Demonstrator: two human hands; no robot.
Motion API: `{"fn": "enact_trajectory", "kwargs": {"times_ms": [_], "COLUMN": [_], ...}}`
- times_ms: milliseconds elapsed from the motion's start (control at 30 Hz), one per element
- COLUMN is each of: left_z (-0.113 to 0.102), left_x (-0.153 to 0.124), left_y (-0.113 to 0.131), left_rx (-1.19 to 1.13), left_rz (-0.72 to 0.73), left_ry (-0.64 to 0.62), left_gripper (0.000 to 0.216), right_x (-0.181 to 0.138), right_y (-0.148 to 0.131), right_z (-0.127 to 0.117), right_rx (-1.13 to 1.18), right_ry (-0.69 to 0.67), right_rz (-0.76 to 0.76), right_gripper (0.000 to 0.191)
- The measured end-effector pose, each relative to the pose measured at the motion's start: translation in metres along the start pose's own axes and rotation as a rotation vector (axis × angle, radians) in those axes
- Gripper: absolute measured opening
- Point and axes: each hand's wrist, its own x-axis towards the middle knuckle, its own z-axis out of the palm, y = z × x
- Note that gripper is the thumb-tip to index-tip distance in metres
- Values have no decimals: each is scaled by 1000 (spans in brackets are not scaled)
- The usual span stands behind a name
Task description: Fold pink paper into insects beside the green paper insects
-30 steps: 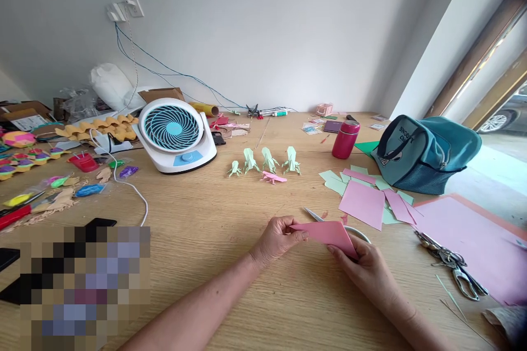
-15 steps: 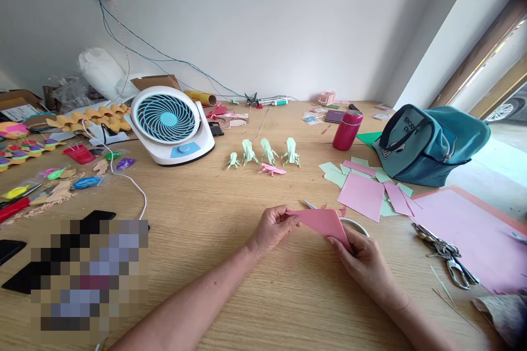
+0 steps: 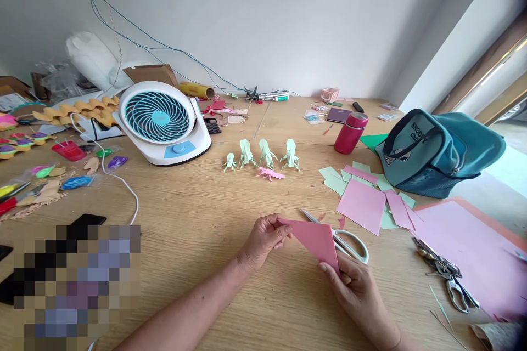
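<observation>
A pink sheet of paper folded into a triangle is held up above the table between both hands. My left hand pinches its left corner between thumb and fingers. My right hand grips its lower right corner, thumb in front and fingers behind. Partly hidden behind the paper, a pair of scissors with white handles lies on the table. Farther back stand several pale green folded-paper insects, with a pink folded-paper insect in front of them.
Pink and green paper pieces lie at the right, near a teal backpack and a red flask. A bunch of keys rests on a large pink sheet. A white fan stands at the left, its cable trailing forward.
The folded paper and both hands sit slightly lower and farther left in view, and the paper's right side tilts down more. More of the scissors' handles shows. The camera view has shifted a little.
</observation>
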Motion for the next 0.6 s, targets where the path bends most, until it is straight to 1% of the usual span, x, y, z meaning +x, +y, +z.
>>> {"fn": "enact_trajectory", "kwargs": {"times_ms": [67,167,267,367,433,600], "left_z": [-2,-2,1,5,6,3], "left_x": [1,0,-2,-4,-5,-4], "left_y": [-1,-2,1,4,4,0], "left_rx": [-14,-5,29,79,112,138], "left_rz": [-23,-68,-89,-81,-59,-23], "left_ry": [-22,-96,-172,-249,-267,-238], "left_gripper": [39,37,37,39,38,34], "right_x": [-1,-2,-1,0,1,1], "right_y": [-3,-5,-6,-5,-4,-7], "right_z": [2,3,4,5,5,6], "right_rx": [13,10,-14,-45,-56,-73], "right_ry": [-26,-49,-40,-13,-3,-11], "right_rz": [5,-16,-32,-46,-56,-83], "right_gripper": [40,40,39,40,42,42]}}
